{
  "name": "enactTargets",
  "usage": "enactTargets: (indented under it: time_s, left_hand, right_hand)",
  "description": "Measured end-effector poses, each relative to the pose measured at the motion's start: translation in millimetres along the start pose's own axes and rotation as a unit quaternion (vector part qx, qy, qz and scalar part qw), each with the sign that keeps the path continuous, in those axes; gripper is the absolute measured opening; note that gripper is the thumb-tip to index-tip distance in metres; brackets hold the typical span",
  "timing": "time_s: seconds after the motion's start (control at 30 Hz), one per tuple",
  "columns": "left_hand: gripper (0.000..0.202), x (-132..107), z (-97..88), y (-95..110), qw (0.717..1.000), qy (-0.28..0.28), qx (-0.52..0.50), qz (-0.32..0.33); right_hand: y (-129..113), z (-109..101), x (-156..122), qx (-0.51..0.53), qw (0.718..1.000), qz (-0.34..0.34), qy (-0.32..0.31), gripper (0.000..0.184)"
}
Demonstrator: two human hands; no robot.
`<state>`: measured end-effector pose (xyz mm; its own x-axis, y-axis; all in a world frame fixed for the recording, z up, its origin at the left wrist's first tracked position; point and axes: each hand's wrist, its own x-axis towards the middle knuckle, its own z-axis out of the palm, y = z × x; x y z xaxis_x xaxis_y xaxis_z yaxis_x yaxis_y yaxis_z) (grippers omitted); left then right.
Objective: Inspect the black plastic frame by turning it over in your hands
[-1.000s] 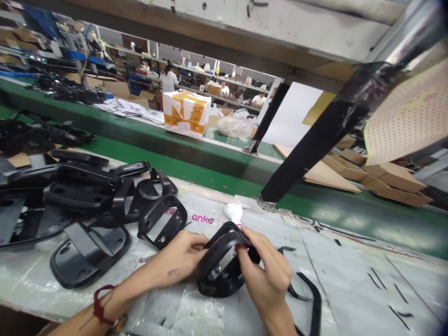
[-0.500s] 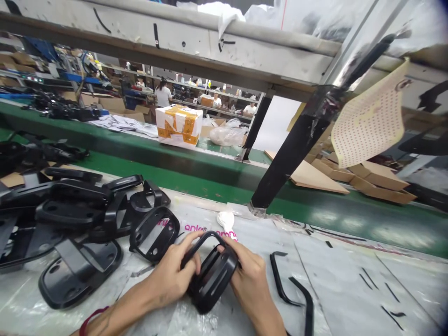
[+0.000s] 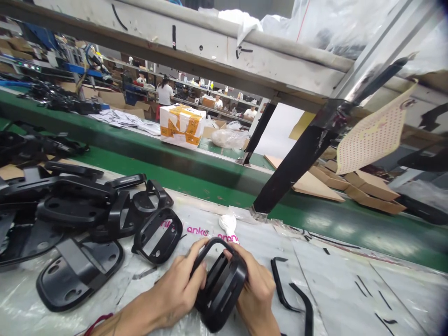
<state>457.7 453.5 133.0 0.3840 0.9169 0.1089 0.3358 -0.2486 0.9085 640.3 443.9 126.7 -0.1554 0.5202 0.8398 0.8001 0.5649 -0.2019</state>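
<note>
A black plastic frame part (image 3: 220, 284), rounded and slotted, sits low in the middle of the view, just above the plastic-covered worktable (image 3: 350, 289). The left hand (image 3: 178, 291) clasps its left side, thumb on the upper rim, and the right hand (image 3: 255, 291) clasps its right side, fingers curled over the edge. Their palms hide the part's flanks, and its bottom is hard to make out.

Just right of the right hand lie two thin curved black strips (image 3: 294, 291), the nearer one cut off by the bottom edge. To the left rests a similar open black frame (image 3: 157, 234), then a heap of larger black housings (image 3: 70, 219) running off the left edge. Pink lettering (image 3: 198, 230) under the plastic is partly covered. Beyond runs a green conveyor (image 3: 196, 172) bearing a taped white carton (image 3: 182, 125). Far workers are too small to make out.
</note>
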Motion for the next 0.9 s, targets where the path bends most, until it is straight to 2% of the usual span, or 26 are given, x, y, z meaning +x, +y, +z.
enactTargets:
  time_s: [0.17, 0.3, 0.37, 0.47, 0.53, 0.7, 0.8, 0.9]
  left_hand:
    - [0.05, -3.1, 1.6, -9.6, 0.999, -0.028, 0.027, 0.017]
    - [0.053, -3.1, 4.0, -18.8, 0.997, -0.025, 0.056, 0.047]
    - [0.053, -3.3, 4.5, -21.3, 0.997, -0.031, 0.068, 0.034]
    - [0.051, -3.4, 2.1, -19.9, 0.996, -0.034, 0.085, 0.013]
    - [0.05, -3.4, -0.7, -16.2, 0.994, -0.034, 0.099, 0.023]
    - [0.054, -7.2, 0.8, -15.1, 0.987, -0.056, 0.129, 0.077]
    - [0.052, -11.4, 11.2, -27.9, 0.967, -0.041, 0.204, 0.144]
    - [0.047, -12.9, 21.7, -40.5, 0.939, 0.005, 0.263, 0.222]
  right_hand:
    - [-4.7, 5.1, 2.8, -0.028, 0.998, 0.003, 0.053, 0.014]
    - [-6.4, 4.9, 6.9, -0.007, 0.998, 0.032, 0.047, 0.012]
    - [-4.2, 0.8, 7.2, 0.014, 1.0, 0.018, 0.003, 0.014]
    - [2.7, -5.7, 5.2, 0.037, 0.993, 0.005, -0.109, 0.022]
    - [7.0, -7.4, 3.7, 0.033, 0.991, 0.004, -0.132, 0.023]
    - [4.9, -4.8, 3.3, -0.017, 0.999, -0.021, -0.042, 0.024]
    - [-1.5, -2.2, 3.2, -0.064, 0.998, -0.006, -0.009, 0.029]
    - [-4.8, 2.3, 3.3, -0.086, 0.996, 0.003, -0.002, 0.028]
